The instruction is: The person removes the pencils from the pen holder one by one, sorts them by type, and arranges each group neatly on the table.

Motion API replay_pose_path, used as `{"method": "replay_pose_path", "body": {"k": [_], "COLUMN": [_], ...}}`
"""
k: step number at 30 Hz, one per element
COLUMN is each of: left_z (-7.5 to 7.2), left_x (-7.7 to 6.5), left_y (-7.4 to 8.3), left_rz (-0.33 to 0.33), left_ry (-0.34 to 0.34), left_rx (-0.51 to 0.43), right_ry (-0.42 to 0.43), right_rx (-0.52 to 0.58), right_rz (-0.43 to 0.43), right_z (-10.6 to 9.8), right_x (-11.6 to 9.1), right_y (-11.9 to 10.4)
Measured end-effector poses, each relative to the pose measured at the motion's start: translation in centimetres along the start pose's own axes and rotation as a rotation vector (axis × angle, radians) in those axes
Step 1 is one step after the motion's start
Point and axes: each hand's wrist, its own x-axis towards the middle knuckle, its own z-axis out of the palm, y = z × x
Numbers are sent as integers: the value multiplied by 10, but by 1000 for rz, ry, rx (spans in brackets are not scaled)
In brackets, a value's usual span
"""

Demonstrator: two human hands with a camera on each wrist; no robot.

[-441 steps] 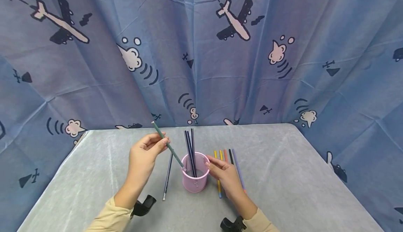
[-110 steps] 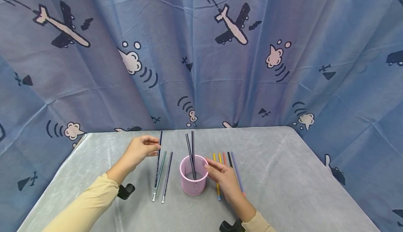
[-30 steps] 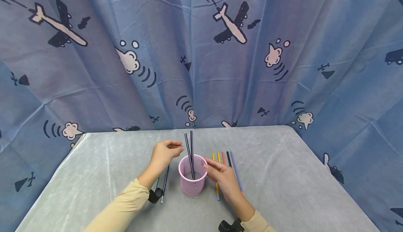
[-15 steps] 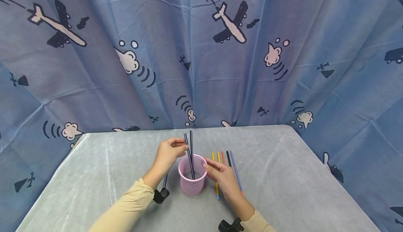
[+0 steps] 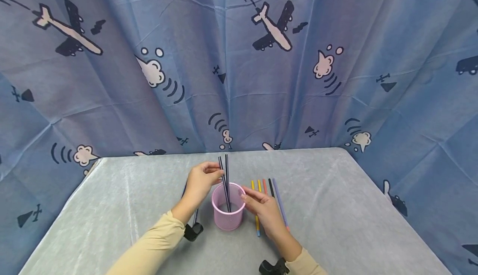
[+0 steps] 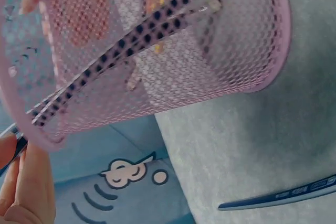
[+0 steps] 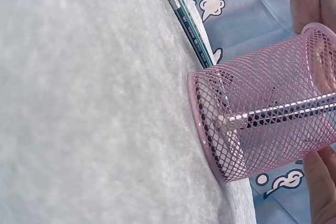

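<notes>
A pink mesh pencil cup [image 5: 229, 222] stands upright on the table with two dark patterned pencils [image 5: 228, 194] leaning in it. My left hand [image 5: 199, 181] pinches one of these pencils near its upper end, above the rim; the left wrist view shows the fingers [image 6: 34, 182] on it. My right hand [image 5: 267, 210] grips the cup's right side, thumb near the rim. Left of the cup, dark and green pencils [image 7: 189, 30] lie on the table, partly hidden by my left arm in the head view.
Right of the cup lies a row of coloured sticks: yellow ones [image 5: 257, 221], a red one [image 5: 265, 187], a black one [image 5: 271, 188] and a purple one [image 5: 280, 202]. My right hand partly covers them. A blue patterned curtain [image 5: 239, 80] hangs behind the grey table [image 5: 336, 225].
Earlier my left hand held a green pencil, then set a dark one down left of the cup. Since then it has moved right and taken hold of a pencil in the cup. My right hand stays.
</notes>
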Motion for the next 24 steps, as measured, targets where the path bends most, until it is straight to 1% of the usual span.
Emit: {"method": "replay_pose_path", "body": {"k": [9,11,16,18,24], "left_z": [-8,-11,-21,-26,-37], "left_x": [-4,-5,-9,-10,-13], "left_y": [18,22,33,37,50], "left_rz": [36,52,58,57,89], "left_ry": [33,32,22,25,36], "left_rx": [-40,-46,-37,-39,-60], "right_ry": [-14,-13,-10,-8,-7], "right_rx": [15,14,23,31,42], "right_rz": [1,-1,5,10,9], "right_z": [0,0,0,0,1], "right_x": [0,-1,0,0,0], "right_y": [-1,-1,-1,-1,0]}}
